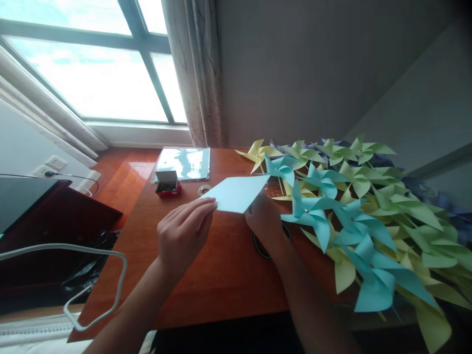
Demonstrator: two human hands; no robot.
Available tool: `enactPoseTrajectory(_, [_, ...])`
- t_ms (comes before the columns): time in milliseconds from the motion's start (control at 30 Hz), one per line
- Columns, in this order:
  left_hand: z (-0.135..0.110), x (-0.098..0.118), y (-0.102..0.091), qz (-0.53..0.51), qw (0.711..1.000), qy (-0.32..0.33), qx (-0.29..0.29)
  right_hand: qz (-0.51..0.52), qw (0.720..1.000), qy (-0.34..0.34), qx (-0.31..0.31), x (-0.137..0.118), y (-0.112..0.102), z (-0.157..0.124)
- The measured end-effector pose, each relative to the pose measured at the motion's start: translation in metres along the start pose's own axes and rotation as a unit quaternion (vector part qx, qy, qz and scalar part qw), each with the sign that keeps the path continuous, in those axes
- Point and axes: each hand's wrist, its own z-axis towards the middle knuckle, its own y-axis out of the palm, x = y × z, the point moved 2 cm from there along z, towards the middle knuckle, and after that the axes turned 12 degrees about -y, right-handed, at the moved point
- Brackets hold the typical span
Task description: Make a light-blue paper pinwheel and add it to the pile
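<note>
A light blue square of paper (239, 192) is held above the wooden table (206, 275). My left hand (183, 235) pinches its near left corner, fingers closed on the edge. My right hand (264, 220) is closed under the paper's right corner, where something dark that looks like scissor handles (271, 246) hangs below the palm. Right of my hands lies a big pile of finished paper pinwheels (354, 216) in blue, green and yellow.
A small red box of pins or clips (167, 184) and a roll of tape (203, 189) sit at the table's far side by a clear plastic folder (186, 163). A dark cabinet (44, 226), white cable (96, 285), window and curtain are on the left.
</note>
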Motion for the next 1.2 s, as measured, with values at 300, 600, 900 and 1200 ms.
enactPoseTrajectory(300, [-0.073, -0.006, -0.033, 0.008, 0.994, 0.070, -0.080, 0.025, 1.000, 0.007, -0.007, -0.003, -0.011, -0.003])
enactPoseTrajectory(600, [-0.088, -0.013, -0.041, 0.002, 0.996, 0.036, -0.078, 0.089, 0.995, 0.017, 0.035, -0.001, -0.010, 0.003])
enactPoseTrajectory(900, [-0.091, 0.003, -0.034, -0.034, 0.994, 0.041, -0.097, 0.325, 0.943, 0.069, 0.035, -0.002, -0.038, -0.035])
enactPoseTrajectory(1200, [-0.072, 0.049, -0.003, -0.029, 0.995, 0.005, -0.092, 0.256, 0.886, 0.135, 0.361, 0.030, -0.073, -0.066])
